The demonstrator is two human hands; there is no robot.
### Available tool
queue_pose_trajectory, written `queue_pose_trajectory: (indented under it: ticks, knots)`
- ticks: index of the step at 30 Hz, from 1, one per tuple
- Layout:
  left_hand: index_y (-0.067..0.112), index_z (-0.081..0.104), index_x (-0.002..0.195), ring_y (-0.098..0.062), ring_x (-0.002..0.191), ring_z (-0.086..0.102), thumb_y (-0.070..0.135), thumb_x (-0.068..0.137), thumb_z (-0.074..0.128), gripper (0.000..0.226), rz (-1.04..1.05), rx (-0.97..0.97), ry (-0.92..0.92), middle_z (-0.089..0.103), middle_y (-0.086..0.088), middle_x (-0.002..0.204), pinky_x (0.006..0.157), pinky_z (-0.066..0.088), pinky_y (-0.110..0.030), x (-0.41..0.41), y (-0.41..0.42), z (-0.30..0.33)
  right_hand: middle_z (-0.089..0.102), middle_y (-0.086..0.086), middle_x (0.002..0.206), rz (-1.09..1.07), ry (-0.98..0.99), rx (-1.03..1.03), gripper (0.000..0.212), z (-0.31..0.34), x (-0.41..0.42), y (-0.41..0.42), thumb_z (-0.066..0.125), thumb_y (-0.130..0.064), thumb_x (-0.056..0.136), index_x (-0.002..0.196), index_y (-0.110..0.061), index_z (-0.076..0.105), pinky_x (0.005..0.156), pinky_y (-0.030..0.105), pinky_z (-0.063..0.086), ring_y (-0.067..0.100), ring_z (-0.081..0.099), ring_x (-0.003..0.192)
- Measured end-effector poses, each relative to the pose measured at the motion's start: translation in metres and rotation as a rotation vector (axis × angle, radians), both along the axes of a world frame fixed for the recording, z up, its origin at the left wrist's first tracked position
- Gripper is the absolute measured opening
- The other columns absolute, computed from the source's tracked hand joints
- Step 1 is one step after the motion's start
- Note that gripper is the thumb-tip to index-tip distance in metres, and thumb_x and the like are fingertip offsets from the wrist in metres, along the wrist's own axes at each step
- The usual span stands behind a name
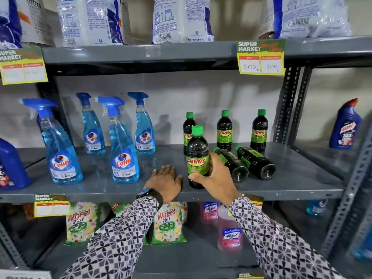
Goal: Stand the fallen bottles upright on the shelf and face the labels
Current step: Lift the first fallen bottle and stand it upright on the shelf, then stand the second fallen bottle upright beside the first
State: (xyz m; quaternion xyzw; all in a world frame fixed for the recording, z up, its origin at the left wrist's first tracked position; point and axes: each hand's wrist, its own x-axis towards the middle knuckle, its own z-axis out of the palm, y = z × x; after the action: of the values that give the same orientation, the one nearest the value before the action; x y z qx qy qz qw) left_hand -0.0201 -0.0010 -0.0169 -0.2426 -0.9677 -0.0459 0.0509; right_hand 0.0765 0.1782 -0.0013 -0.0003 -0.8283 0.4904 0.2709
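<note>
Right now the right hand (213,178) is wrapped round the lower half of a dark plastic bottle with a green screw cap and green SUNNY label (197,158), thumb across the front under the label, fingers curled behind. The bottle stands upright near the front edge of the grey metal middle shelf (291,178), label facing out.

The left hand (166,181) lies flat, palm down, fingers spread, on the shelf just left of that bottle; holding nothing. Black wristwatch (148,193) on that wrist. Both arms in black-and-white patterned sleeves (120,238).

Just right of the held bottle, 2 more dark green-capped bottles lie on their sides: the nearer fallen bottle (231,164) and the outer fallen bottle (256,162), side by side, caps pointing to the back-left, bases toward the camera. The nearer one sits right by the right hand's fingers; can't tell if touching.

Behind, 3 same-type bottles stand upright w/ labels forward: rear left bottle (188,129), partly hidden by the held one, rear middle bottle (224,129), rear right bottle (259,129).

Left part of the shelf: 4 clear blue Colin spray bottles with blue triggers (123,141), all upright, 2 front, 2 back.

Yellow-and-green price tag (261,57) on the upper shelf edge reads 600 and 300. Lower shelf has green Wheel detergent packs (168,222) and a pink Lizol bottle (230,230).
</note>
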Motion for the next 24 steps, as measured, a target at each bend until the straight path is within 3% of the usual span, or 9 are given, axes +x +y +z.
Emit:
queue_pose_trajectory:
  ticks: [5, 7, 9, 11, 13, 15, 18, 21, 24]
  knots:
    - [0.007, 0.023, 0.159, -0.027, 0.159, 0.016, 0.045, 0.105, 0.019, 0.066, 0.012, 0.015, -0.04, 0.019, -0.014, 0.171, 0.128, 0.011, -0.05, 0.006, 0.001, 0.006, 0.066, -0.022, 0.123, 0.055, -0.016, 0.004, 0.093, 0.008, 0.016, -0.001, 0.092, -0.036, 0.077, 0.155, -0.027, 0.042, 0.107, 0.029, 0.052, 0.002, 0.065, 0.117]
    - [0.006, 0.021, 0.16, -0.028, 0.159, 0.013, 0.043, 0.106, 0.021, 0.065, 0.015, 0.021, -0.067, 0.015, -0.015, 0.171, 0.128, 0.01, -0.052, 0.007, 0.002, 0.012, 0.065, -0.017, 0.128, -0.014, 0.055, 0.022, 0.093, 0.012, 0.025, 0.005, 0.084, -0.048, 0.082, 0.16, -0.025, 0.038, 0.103, 0.03, 0.052, 0.006, 0.065, 0.119]
    - [0.006, 0.021, 0.16, -0.028, 0.16, 0.012, 0.04, 0.106, 0.023, 0.063, 0.005, 0.007, -0.083, 0.014, -0.016, 0.171, 0.128, 0.011, -0.055, 0.005, 0.006, 0.017, 0.069, -0.004, 0.127, -0.196, 0.196, 0.113, 0.071, 0.021, 0.03, 0.019, 0.074, -0.047, 0.091, 0.152, -0.02, 0.049, 0.097, 0.036, 0.058, 0.013, 0.068, 0.113]
    - [0.005, 0.022, 0.159, -0.029, 0.159, 0.012, 0.037, 0.106, 0.023, 0.062, -0.004, -0.013, -0.097, 0.015, -0.016, 0.171, 0.127, 0.012, -0.058, 0.003, 0.011, 0.018, 0.071, 0.006, 0.118, -0.394, 0.221, 0.289, 0.046, 0.034, 0.026, 0.04, 0.07, -0.03, 0.096, 0.138, -0.013, 0.061, 0.093, 0.044, 0.059, 0.022, 0.069, 0.105]
    - [0.006, 0.023, 0.159, -0.029, 0.16, 0.011, 0.037, 0.106, 0.023, 0.061, 0.009, 0.009, -0.088, 0.015, -0.016, 0.171, 0.127, 0.009, -0.056, 0.004, 0.016, 0.015, 0.069, 0.011, 0.108, -0.476, 0.064, 0.47, 0.034, 0.052, 0.016, 0.061, 0.068, -0.027, 0.095, 0.123, -0.008, 0.065, 0.087, 0.045, 0.057, 0.03, 0.068, 0.1]
    - [0.009, 0.022, 0.16, -0.028, 0.16, 0.012, 0.039, 0.105, 0.021, 0.062, 0.02, 0.029, -0.062, 0.015, -0.014, 0.172, 0.128, 0.007, -0.053, 0.007, 0.018, 0.011, 0.068, 0.011, 0.1, -0.428, -0.193, 0.52, 0.036, 0.068, 0.005, 0.075, 0.068, -0.038, 0.094, 0.109, -0.006, 0.062, 0.08, 0.04, 0.055, 0.033, 0.069, 0.095]
    - [0.01, 0.021, 0.161, -0.027, 0.16, 0.012, 0.04, 0.106, 0.019, 0.063, 0.011, 0.034, -0.051, 0.015, -0.012, 0.172, 0.129, 0.007, -0.05, 0.009, 0.017, 0.009, 0.067, 0.009, 0.105, -0.303, -0.548, 0.444, 0.052, 0.081, -0.011, 0.083, 0.074, -0.047, 0.088, 0.116, -0.005, 0.061, 0.082, 0.038, 0.056, 0.03, 0.066, 0.095]
    - [0.01, 0.021, 0.16, -0.027, 0.159, 0.014, 0.04, 0.106, 0.018, 0.062, 0.008, 0.019, -0.039, 0.016, -0.013, 0.172, 0.128, 0.008, -0.051, 0.01, 0.017, 0.01, 0.069, 0.012, 0.12, -0.224, -0.694, 0.436, 0.082, 0.084, -0.029, 0.085, 0.077, -0.055, 0.066, 0.133, -0.011, 0.062, 0.095, 0.043, 0.058, 0.032, 0.067, 0.103]
    - [0.011, 0.019, 0.161, -0.027, 0.16, 0.013, 0.041, 0.106, 0.018, 0.063, 0.007, 0.007, -0.042, 0.015, -0.012, 0.172, 0.128, 0.008, -0.051, 0.01, 0.017, 0.009, 0.067, 0.016, 0.122, -0.195, -0.751, 0.285, 0.075, 0.088, -0.035, 0.085, 0.09, -0.043, 0.068, 0.125, -0.007, 0.057, 0.099, 0.051, 0.059, 0.038, 0.068, 0.111]
